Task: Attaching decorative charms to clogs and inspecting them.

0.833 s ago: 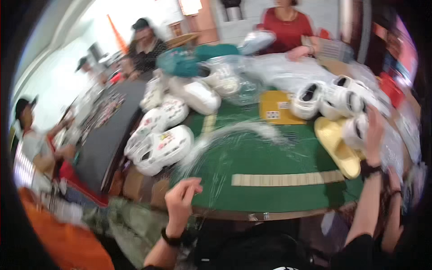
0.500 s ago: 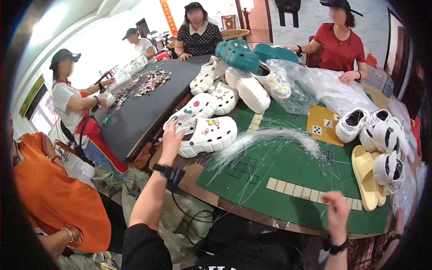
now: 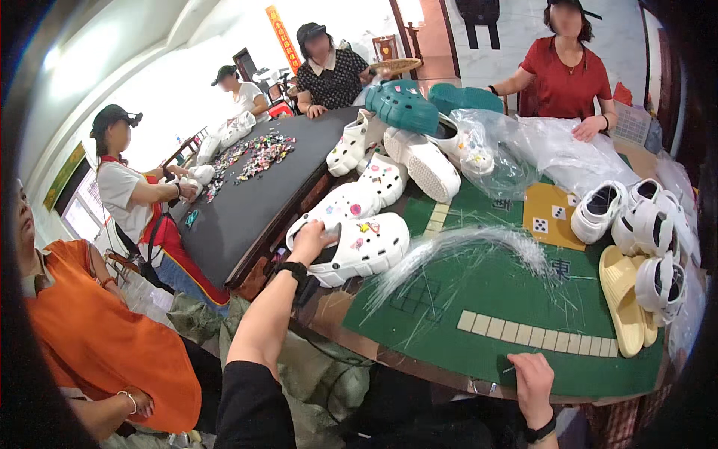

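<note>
My left hand is closed over the heel end of the nearest white clog, which is decorated with small charms and lies at the table's left edge. Part of its grip is hidden behind the hand. Just behind lies another white clog with charms. My right hand is at the table's near edge, fingers curled together; a small, thin, pale tip shows by the fingertips, too small to name. Between the hands, a loose bundle of clear plastic strands spreads over the green mat.
More white clogs and a teal clog are piled at the back. Clear plastic bags lie behind. Yellow slides and white shoes stand right. Co-workers stand around; the grey table holds scattered charms.
My left hand has gone from spread fingers beside the white clog to closing on its heel. My right hand has dropped toward the table's near edge. The whole view has shifted slightly.
</note>
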